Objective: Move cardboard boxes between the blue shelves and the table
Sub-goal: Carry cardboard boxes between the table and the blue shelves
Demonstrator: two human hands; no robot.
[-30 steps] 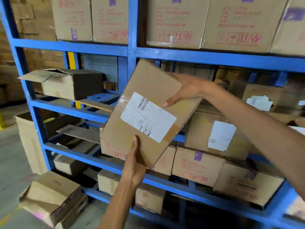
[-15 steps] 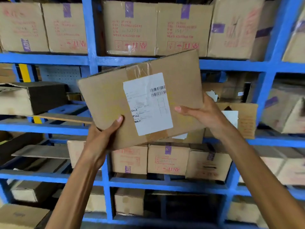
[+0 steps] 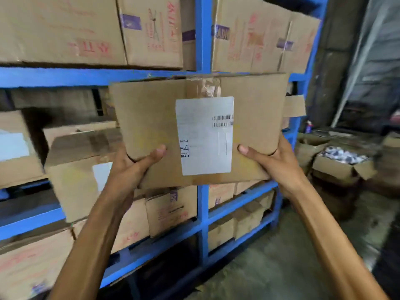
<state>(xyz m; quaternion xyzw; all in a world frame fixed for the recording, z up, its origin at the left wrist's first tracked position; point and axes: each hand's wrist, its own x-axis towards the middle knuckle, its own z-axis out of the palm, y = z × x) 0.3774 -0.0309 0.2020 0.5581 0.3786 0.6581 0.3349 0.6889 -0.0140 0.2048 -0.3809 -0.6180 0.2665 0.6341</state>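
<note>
cardboard box: one, flat and wide, held up in the air in front of the blue shelves, broad face toward the camera, roughly level, its top edge about at the height of the upper shelf beam; it rests on no shelf. white label: stuck upright near the middle of that face, barcode lines at its right side, text too blurred to read. clear tape: crinkled strip at the top edge, just above the label. left hand: grasping the lower left corner of the box, thumb laid across the front face, fingers behind and out of sight. right hand: grasping the lower right corner the same way, thumb on the front beside the label, fingers hidden behind. stored boxes, top shelf: large, side by side, red and purple print. stored boxes, middle shelf: to the left of the held box, one with a white label, motion-blurred. stored boxes, lower shelves: smaller, packed in rows. open box: on the floor to the right of the shelves, flaps spread, white and dark contents that cannot be made out.
</note>
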